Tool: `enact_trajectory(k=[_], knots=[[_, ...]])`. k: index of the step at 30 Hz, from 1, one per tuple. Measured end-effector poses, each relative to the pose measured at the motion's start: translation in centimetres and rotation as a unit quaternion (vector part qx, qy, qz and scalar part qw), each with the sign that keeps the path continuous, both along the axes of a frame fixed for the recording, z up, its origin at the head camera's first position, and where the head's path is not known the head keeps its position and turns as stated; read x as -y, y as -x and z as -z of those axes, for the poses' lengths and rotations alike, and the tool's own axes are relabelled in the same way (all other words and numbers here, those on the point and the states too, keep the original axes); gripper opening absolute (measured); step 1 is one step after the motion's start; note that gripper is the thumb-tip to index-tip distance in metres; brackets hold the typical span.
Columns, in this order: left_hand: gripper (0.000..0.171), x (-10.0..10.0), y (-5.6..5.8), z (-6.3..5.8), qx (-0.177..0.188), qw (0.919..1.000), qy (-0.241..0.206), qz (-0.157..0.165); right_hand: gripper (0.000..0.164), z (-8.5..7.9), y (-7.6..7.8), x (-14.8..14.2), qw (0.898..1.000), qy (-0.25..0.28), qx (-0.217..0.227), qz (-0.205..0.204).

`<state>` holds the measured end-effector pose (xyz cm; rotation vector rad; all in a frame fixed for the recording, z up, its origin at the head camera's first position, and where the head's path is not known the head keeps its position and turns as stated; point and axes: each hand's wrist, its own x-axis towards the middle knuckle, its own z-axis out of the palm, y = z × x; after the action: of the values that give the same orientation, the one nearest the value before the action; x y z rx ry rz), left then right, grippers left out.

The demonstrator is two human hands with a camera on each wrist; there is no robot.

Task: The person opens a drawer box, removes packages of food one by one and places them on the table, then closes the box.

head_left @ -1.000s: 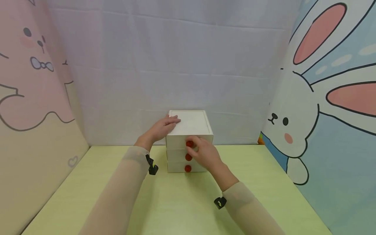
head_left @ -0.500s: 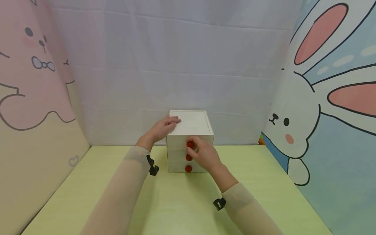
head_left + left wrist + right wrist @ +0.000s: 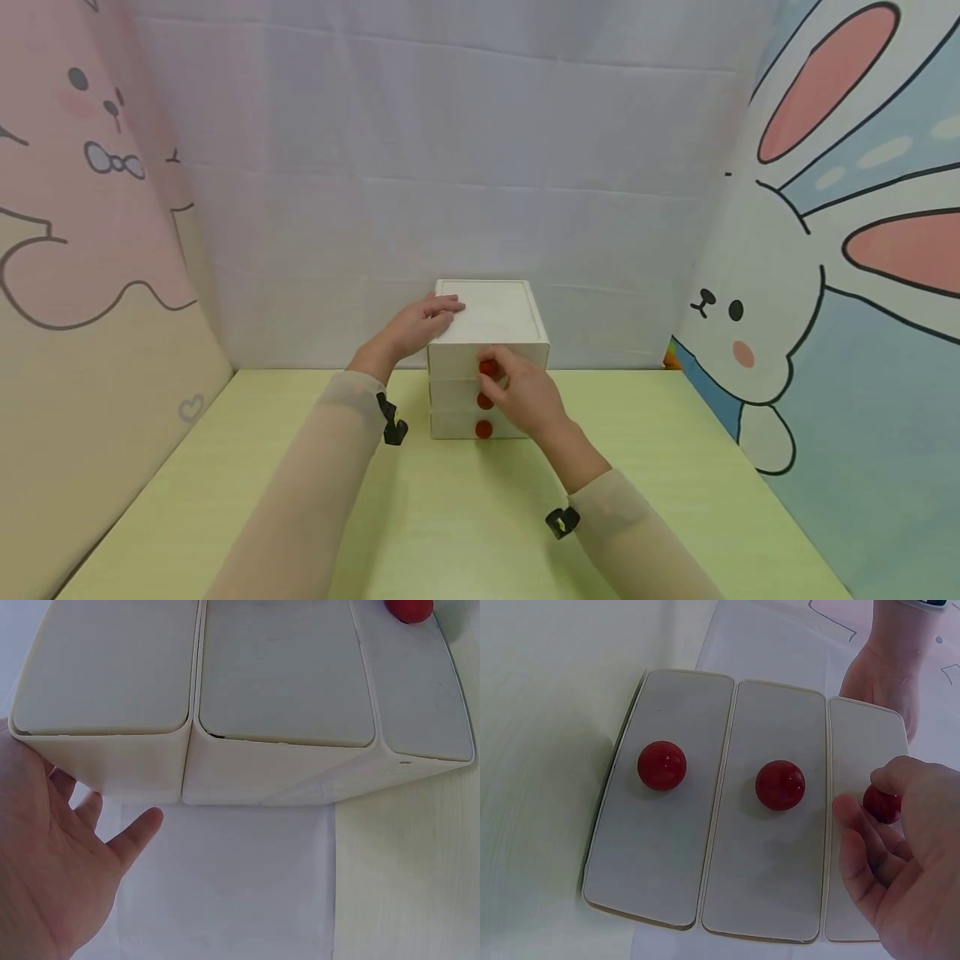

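The right hand, in the head view, pinches the top knob of the drawer unit with thumb and index finger. The hand partly covers this knob, the middle knob and the right side of the fronts; the bottom knob is fully visible. The unit stands toward the far edge of the table, in front of the cloth. It is white, with a shallow rim around its top and three stacked fronts, each fitted with one round, red knob. The left hand rests on the left edge of the top, fingers extended. In the left wrist view, the unit appears on its side. The upper parts of the fronts are out of frame, and the bottom knob is cut off by the upper border. The left hand spreads at the top drawer's end, its fingers partly hidden by the unit. In the right wrist view, all three knobs appear in a row. The right hand's curled fingers surround the top knob and cover much of the top front. Beyond the unit, the left hand's fingertips are hidden.
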<state>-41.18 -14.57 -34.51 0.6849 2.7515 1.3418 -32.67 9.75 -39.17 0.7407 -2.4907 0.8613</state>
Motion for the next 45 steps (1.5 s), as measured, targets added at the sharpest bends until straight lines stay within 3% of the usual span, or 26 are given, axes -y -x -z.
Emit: enact_trajectory(k=[10,45], knots=[[0.047,-0.01,0.14,0.12,0.003,1.0000,-0.003,0.002,0.026,0.23,-0.16,-0.06,1.000,-0.008,-0.026,0.002],[0.048,0.06,0.36,0.19,0.013,0.9999,-0.004,0.000,0.030,0.40,0.07,0.05,0.999,0.002,-0.028,0.014]])
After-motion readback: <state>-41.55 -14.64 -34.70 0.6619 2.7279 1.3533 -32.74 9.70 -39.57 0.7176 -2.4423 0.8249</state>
